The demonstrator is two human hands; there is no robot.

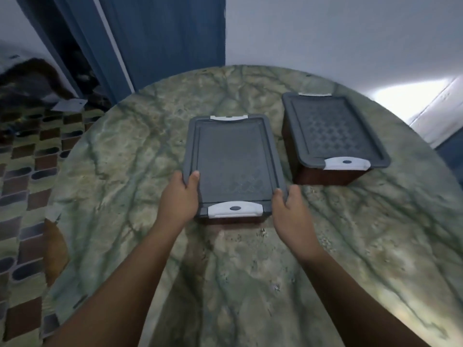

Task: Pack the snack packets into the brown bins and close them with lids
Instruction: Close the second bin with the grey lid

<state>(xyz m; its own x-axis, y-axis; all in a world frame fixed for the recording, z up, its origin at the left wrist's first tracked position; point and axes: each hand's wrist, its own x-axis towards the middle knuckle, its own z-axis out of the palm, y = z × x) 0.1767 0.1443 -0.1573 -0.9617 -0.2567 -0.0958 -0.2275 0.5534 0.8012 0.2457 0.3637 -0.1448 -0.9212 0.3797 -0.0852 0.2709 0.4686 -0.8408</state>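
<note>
A brown bin (233, 219) stands in the middle of the table under a grey lid (233, 156) with white clips at both ends. My left hand (179, 197) grips the lid's near left edge, thumb on top. My right hand (292, 209) grips the near right corner the same way. A second brown bin (328, 175) stands to the right and farther back, covered by its own grey lid (333, 128) with white clips. No snack packets are visible.
The round table (120, 159) has a green marbled top. A patterned floor (27, 159) lies to the left, a blue door (165, 33) behind, a white wall (338, 33) at the back right.
</note>
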